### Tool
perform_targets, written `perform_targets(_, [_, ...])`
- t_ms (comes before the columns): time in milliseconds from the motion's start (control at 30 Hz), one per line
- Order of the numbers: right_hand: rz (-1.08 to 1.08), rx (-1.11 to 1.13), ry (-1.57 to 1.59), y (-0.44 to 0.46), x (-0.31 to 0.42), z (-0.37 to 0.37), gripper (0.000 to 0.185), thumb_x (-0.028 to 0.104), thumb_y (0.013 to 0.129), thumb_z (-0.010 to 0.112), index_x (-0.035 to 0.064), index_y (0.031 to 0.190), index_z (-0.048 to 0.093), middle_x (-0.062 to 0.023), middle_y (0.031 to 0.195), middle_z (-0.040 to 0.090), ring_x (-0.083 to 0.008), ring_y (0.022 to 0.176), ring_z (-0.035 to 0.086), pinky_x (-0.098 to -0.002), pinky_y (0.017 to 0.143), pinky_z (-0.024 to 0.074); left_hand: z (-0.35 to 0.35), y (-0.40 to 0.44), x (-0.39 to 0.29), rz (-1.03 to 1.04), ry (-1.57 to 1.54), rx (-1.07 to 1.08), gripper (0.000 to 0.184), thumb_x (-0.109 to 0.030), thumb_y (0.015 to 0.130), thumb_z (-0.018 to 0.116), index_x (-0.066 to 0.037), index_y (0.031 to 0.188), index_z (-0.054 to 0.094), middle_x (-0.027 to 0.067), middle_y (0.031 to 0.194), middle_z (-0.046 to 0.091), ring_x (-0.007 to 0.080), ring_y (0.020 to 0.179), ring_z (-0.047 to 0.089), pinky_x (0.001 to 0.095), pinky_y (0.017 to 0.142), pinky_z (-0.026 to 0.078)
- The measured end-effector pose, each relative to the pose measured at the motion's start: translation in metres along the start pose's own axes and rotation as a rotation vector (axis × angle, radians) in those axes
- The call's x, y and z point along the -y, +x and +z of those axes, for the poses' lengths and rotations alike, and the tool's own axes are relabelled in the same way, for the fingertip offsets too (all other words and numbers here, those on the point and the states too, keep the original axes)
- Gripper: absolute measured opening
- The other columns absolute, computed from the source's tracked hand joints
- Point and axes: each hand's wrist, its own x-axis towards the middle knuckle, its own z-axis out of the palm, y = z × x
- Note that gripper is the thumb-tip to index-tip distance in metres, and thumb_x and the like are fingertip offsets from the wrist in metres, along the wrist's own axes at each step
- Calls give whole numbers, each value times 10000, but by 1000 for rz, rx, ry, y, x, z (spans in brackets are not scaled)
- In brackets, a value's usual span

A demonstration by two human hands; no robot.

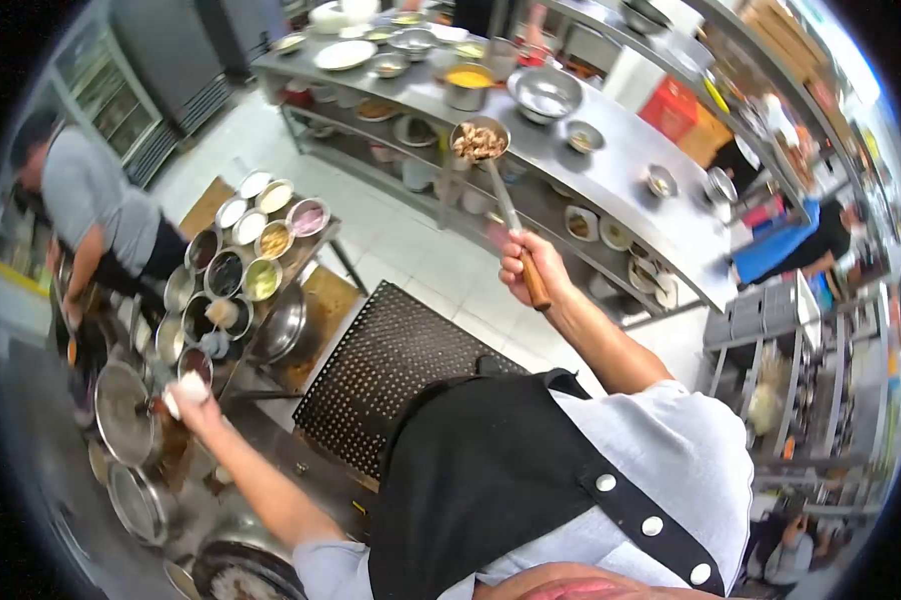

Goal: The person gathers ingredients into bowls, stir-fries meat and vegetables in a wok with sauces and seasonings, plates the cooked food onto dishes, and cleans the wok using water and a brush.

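Note:
My right hand (533, 270) is wrapped round the wooden grip of a long-handled ladle (504, 195), stretched out in front of me. Brown chopped pieces of food (480, 142) fill the bowl of the ladle, which hangs near the edge of the steel counter (611, 170). On the other side, my left hand (203, 412) is closed on a white cloth (187, 393). Beside it is a large metal pan (126, 412); whether the cloth covers a handle of it, I cannot tell. Seasoning containers (263, 225) stand just beyond this hand.
A pot of yellow liquid (468, 88) and a wide steel bowl (548, 93) stand on the counter. A perforated black mat (391, 350) covers the floor ahead. At the left, a person in a grey shirt (121, 190) works by the stove. Steel shelves (811, 360) line the right.

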Motion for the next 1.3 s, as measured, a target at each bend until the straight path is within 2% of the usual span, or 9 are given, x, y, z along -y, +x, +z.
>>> perform_targets(133, [-129,-112,-18,15,103,-93,144,199,984,641,165,1006,502,25,711,543,-123,530,511,-324,508,446,33,-114,34,271,273,-180,337,-203,958,697,-29,1238,623,106,1145,697,250,1001,687,402,895,571])
perform_targets(367, [-324,-249,3,55,237,-205,163,202,993,627,162,976,469,5,715,530,-136,529,502,-317,486,428,36,-355,214,-321,324,-259,446,-7,887,658,-24,1321,555,132,1236,622,282,1031,665,392,885,622])
perform_targets(467, [-392,-229,186,45,259,-244,161,218,1000,621,158,968,475,4,716,532,-137,535,495,-332,481,419,25,-419,247,-626,543,-220,170,-63,863,734,-54,1026,684,70,892,675,200,811,674,336,709,555])
perform_targets(533, [-480,-313,99,33,272,-269,172,238,1019,610,156,924,491,18,695,527,-130,529,492,-326,496,436,20,-448,256,-606,826,-34,193,-122,892,725,4,1038,713,107,952,701,210,859,685,361,763,554])
perform_targets(633, [-539,-604,-288,14,284,-297,133,201,971,632,125,945,526,3,676,520,-134,497,490,-321,456,447,-17,-434,308,-423,964,-447,260,-141,894,729,52,1068,716,125,1000,711,227,893,690,361,785,552])
perform_targets(700, [-527,-773,-535,6,292,-327,122,185,952,637,110,966,542,0,669,520,-133,485,488,-314,443,450,-21,-422,291,-335,1521,393,299,-128,894,722,75,1113,699,133,1034,713,245,907,693,365,791,553])
perform_targets(900, [-684,-923,-742,5,293,-371,188,89,906,657,74,1080,588,0,664,536,-125,484,488,-301,439,440,147,-439,260,-672,879,24,361,-32,916,671,36,1264,605,139,965,716,236,765,694,383,663,581])
perform_targets(1133, [-523,-382,-130,-17,222,-294,355,87,978,593,113,1326,532,42,675,450,-106,513,446,-267,441,379,178,-470,228,-537,1129,102,400,-37,834,760,37,1218,673,129,1008,734,233,838,712,378,738,566])
perform_targets(1300, [32,-57,-564,3,106,-225,570,111,937,547,91,1498,448,21,638,414,-96,438,417,-274,408,382,96,-504,187,-407,1382,7,461,-159,733,845,-26,1161,737,152,1028,764,245,902,733,364,800,552])
